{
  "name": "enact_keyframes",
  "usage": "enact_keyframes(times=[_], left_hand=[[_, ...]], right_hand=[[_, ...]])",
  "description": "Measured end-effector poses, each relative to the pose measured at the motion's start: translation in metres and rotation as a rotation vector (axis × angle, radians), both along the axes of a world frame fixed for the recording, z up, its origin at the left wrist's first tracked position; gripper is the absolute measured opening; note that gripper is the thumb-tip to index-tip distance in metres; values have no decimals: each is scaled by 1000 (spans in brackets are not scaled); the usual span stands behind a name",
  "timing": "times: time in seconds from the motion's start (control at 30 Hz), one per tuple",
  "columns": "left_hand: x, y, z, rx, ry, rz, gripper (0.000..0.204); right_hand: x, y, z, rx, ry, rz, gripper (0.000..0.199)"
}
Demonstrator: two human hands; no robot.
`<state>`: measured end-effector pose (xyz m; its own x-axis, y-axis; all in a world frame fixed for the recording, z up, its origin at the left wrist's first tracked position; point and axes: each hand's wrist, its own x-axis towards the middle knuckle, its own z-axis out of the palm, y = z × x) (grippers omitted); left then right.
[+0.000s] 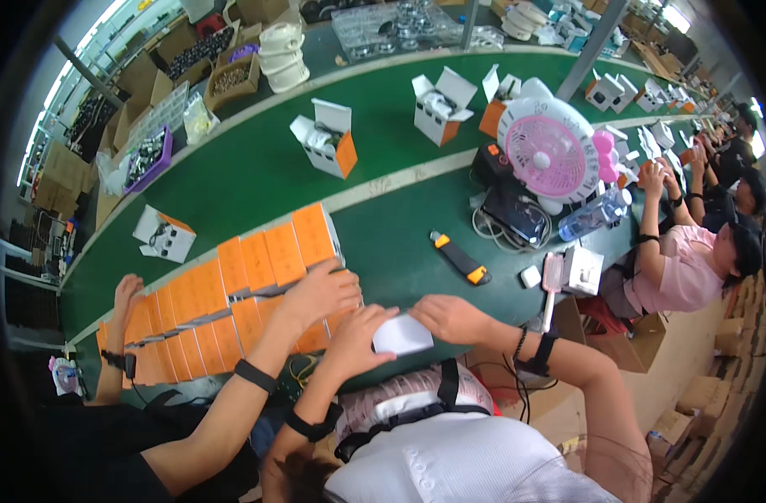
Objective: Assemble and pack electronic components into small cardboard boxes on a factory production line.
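Note:
Close to my body, at the table's near edge, is a small white box [403,335]. My left hand [359,342] is closed round its left side, thumb along the near edge. The fingers of my right hand [446,318] are closed on its right upper corner. Left of my hands stand two long rows of orange boxes [257,261], packed side by side. A co-worker's hand [324,293] rests on the near end of these rows, just beyond my left hand. That person's other hand [128,293] is at the far left end of the rows.
A black and yellow utility knife [460,258] lies ahead of my right hand. Further right are a pink and white fan [544,152], a water bottle [595,213], a cabled black device [517,218] and a pink brush [551,285]. Open boxes [326,139] stand on the green belt [257,172].

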<state>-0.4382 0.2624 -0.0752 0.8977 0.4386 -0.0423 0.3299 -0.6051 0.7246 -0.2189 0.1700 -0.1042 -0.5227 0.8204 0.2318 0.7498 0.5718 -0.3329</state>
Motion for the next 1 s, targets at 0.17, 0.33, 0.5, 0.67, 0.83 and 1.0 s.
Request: enact_keyframes(times=[0.17, 0.33, 0.5, 0.67, 0.83, 1.0], left_hand=[[0, -10, 8, 32, 10, 21, 68], [-1, -20, 18, 292, 163, 78, 66], [-9, -32, 7, 214, 84, 146, 67], [-18, -36, -20, 18, -72, 241, 75], [-27, -39, -38, -239, -229, 307, 80], [-38, -48, -53, -462, -422, 388, 97]], right_hand=[[6, -6, 7, -27, 137, -50, 50], [-4, -11, 20, -64, 175, -85, 57], [-19, -3, 23, -145, 77, -21, 65], [-38, -3, 36, -151, -110, -85, 73], [-63, 9, 46, -102, -394, -35, 65], [-69, 18, 51, -372, -473, -36, 57]])
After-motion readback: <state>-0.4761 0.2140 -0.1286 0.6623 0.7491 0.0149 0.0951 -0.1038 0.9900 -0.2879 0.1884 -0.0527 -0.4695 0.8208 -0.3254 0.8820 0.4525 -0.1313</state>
